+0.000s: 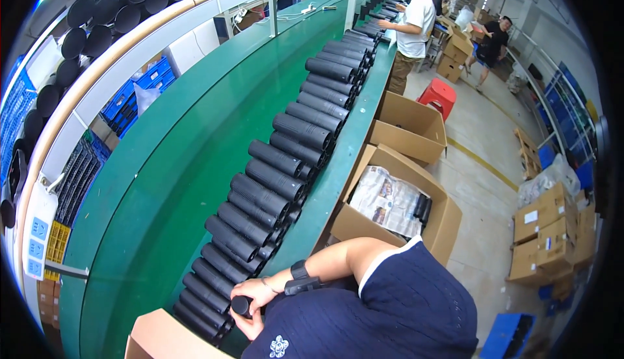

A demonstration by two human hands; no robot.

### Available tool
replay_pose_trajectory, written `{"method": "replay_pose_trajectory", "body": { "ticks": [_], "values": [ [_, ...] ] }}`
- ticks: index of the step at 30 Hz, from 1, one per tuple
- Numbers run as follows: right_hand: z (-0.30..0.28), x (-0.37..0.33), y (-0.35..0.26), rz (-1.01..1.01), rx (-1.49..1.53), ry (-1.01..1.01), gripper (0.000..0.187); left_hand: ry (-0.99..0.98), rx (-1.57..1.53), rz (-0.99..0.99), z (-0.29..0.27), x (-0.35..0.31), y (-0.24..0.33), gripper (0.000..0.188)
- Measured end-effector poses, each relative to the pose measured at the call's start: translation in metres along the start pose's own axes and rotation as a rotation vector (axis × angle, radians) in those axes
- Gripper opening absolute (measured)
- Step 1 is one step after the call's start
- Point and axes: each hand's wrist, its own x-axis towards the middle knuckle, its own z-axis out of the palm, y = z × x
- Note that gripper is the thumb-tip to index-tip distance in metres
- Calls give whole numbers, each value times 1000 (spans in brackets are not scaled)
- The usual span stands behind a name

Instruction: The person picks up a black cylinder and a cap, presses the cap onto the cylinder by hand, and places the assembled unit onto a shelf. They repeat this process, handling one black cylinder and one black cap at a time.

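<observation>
My right hand, with a black band and device on its wrist, is closed around a black cylindrical piece whose round end faces up. Just below it, part of my left hand shows against the same piece; my body hides the rest of that hand. Beside both hands runs a long row of black ribbed tubes, stacked on their sides along the near edge of the green conveyor belt.
An open carton stands at lower left. Two more, one newspaper-lined carton and one carton behind it, are right of the line. Farther along are a red stool and a person in white. A curved rail borders the left.
</observation>
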Motion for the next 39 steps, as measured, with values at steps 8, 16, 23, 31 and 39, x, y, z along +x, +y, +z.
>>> {"method": "replay_pose_trajectory", "body": {
  "ticks": [8,16,23,31,39],
  "values": [
    [-6,-5,-5,35,-82,54,60,1,17,-25,3,12,10,67],
    [-16,-1,1,13,32,49,60,-40,-114,-102,7,25,26,67],
    [-35,-23,1,-182,-18,112,64,1,30,-123,30,31,33,73],
    [-75,-96,6,-63,-9,217,69,-347,-127,66,114,73,62,75],
    [-82,-186,-18,141,40,697,61,-778,-202,163,161,66,112,76]
  ]
}}
